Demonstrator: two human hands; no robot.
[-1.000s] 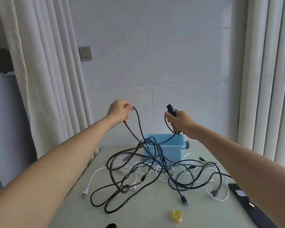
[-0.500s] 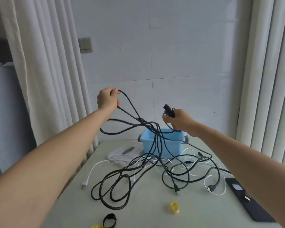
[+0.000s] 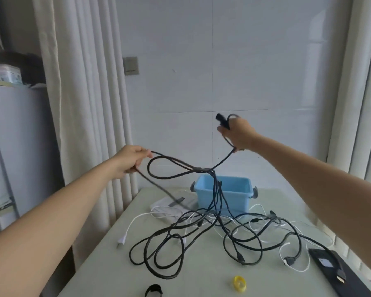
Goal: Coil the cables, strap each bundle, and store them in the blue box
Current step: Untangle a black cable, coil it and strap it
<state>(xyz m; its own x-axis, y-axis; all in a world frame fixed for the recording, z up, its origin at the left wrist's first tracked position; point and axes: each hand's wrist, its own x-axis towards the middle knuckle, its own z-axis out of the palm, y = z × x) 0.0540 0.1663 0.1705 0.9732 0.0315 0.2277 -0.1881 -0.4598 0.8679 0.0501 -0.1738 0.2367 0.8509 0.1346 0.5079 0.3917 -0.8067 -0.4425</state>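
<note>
Head cam: my left hand and right hand both grip one tangled black cable; nothing coiled, blue box looks empty.

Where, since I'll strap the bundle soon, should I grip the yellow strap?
Probably pinch the yellow strap by its rolled wall from above, one finger inside its open loop; it lies apart from the cables near the table front edge.

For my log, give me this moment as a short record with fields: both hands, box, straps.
left hand: pinches the black cable, above the table
right hand: grips the same cable near its plug, higher
blue box: on the table, behind the tangle
straps: yellow strap and black strap, loose near the front edge
white cables: uncoiled on the table
</note>
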